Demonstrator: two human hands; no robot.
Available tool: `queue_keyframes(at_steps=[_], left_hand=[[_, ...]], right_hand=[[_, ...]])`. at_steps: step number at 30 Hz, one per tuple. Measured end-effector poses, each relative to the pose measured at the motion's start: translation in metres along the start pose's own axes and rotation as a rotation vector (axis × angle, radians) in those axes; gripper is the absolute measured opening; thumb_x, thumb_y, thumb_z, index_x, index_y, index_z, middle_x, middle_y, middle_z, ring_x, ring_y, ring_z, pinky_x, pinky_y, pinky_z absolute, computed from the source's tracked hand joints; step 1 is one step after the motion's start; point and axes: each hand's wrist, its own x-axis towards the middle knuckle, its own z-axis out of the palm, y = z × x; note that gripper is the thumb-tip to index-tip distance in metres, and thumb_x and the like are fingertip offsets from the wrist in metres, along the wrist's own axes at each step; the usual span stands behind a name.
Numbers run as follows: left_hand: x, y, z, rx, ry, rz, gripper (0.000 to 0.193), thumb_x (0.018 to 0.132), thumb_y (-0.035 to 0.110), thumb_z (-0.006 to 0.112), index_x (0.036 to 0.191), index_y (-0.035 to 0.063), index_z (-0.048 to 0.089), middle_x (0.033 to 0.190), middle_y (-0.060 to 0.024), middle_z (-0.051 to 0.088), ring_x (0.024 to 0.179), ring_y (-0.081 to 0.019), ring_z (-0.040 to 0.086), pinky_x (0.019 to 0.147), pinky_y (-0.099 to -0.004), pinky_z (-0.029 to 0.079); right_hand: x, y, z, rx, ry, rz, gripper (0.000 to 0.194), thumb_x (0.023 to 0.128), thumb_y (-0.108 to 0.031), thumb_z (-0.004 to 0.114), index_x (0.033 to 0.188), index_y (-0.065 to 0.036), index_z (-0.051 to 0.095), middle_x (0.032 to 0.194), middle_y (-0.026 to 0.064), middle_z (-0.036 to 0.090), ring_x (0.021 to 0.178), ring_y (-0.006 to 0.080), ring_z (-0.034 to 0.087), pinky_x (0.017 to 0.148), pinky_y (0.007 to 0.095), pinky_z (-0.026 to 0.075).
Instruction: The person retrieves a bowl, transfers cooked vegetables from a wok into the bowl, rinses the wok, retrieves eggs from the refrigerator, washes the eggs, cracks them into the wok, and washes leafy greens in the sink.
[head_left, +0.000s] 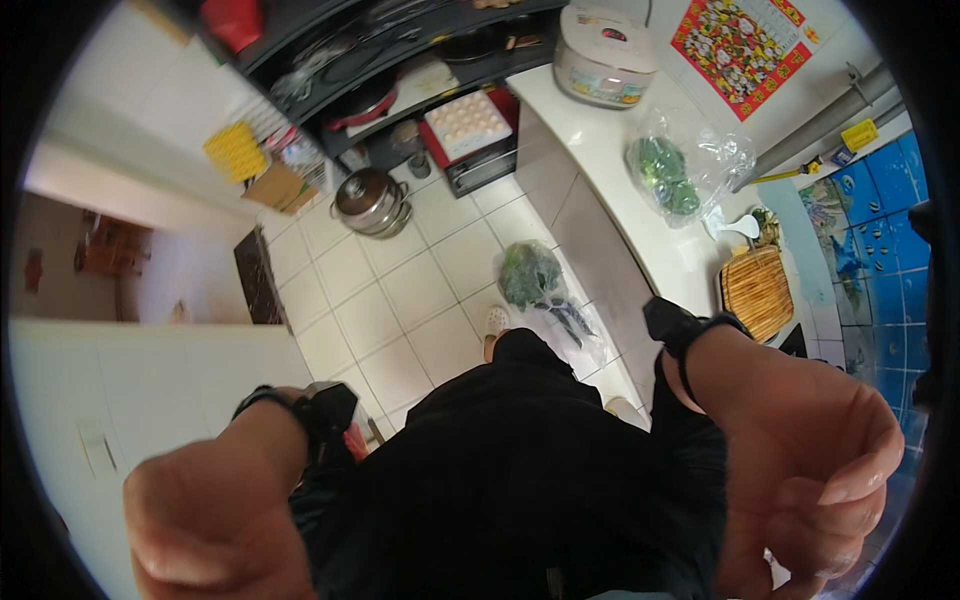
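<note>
My left hand (217, 517) is raised close to the camera at the lower left, with nothing visible in it; its fingers are cut off by the picture's edge. At the lower right is my right hand (810, 472), its fingers curled inward and no object seen in them. Both wrists wear dark bands. On the tiled floor before me lies a plastic bag of green vegetables (529, 274), with dark long vegetables (574, 321) in its lower part. A clear bag of green vegetables (667, 176) rests on the white counter (619, 206), near a bamboo-like board (757, 294).
A rice cooker (606, 56) stands at the counter's far end. A steel pot with lid (370, 201) sits on the floor beside dark shelving (315, 94). Eggs in a tray (469, 124) rest on a red and black oven (484, 169). A white cabinet (165, 390) is at left.
</note>
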Motion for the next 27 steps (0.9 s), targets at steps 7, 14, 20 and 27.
queue_keyframes(at_steps=[7,14,20,27], left_hand=[[-0.067,-0.161,-0.042,-0.095,0.313,-0.16,0.018,0.074,0.033,0.074,0.078,0.0228,0.059,0.073,0.0047,0.053,0.063,-0.0092,0.05,0.052,-0.0275,0.034],[-0.386,-0.382,-0.038,0.183,-0.16,-1.569,0.016,0.079,0.006,0.071,0.094,0.0075,0.066,0.069,-0.0013,0.056,0.059,-0.0123,0.052,0.056,-0.0246,0.043],[-0.667,-0.497,0.0,0.225,-0.676,-1.717,0.014,0.08,0.017,0.069,0.091,0.0112,0.064,0.082,-0.0086,0.063,0.073,-0.0263,0.062,0.065,-0.0379,0.05],[-0.845,-0.582,0.066,0.323,-0.922,-1.731,0.031,0.077,0.015,0.07,0.105,0.0061,0.059,0.103,-0.0147,0.058,0.095,-0.0323,0.059,0.079,-0.041,0.05]], right_hand=[[-0.074,0.144,0.05,0.038,0.067,0.196,0.013,0.078,-0.029,0.066,0.088,-0.02,0.066,0.07,-0.0054,0.052,0.064,0.012,0.049,0.066,0.0288,0.04],[-0.361,0.263,0.134,-0.361,-0.793,0.93,0.016,0.071,-0.006,0.07,0.086,-0.008,0.066,0.071,0.006,0.056,0.063,0.023,0.055,0.056,0.0362,0.04],[-0.549,0.253,0.151,-0.393,-1.295,1.53,0.026,0.072,-0.014,0.063,0.098,-0.012,0.068,0.081,0.0054,0.06,0.082,0.0264,0.061,0.072,0.0398,0.048],[-0.684,0.296,0.201,-0.307,-1.389,1.738,0.028,0.074,-0.016,0.063,0.101,-0.011,0.065,0.092,0.0095,0.06,0.091,0.0277,0.058,0.077,0.0403,0.049]])
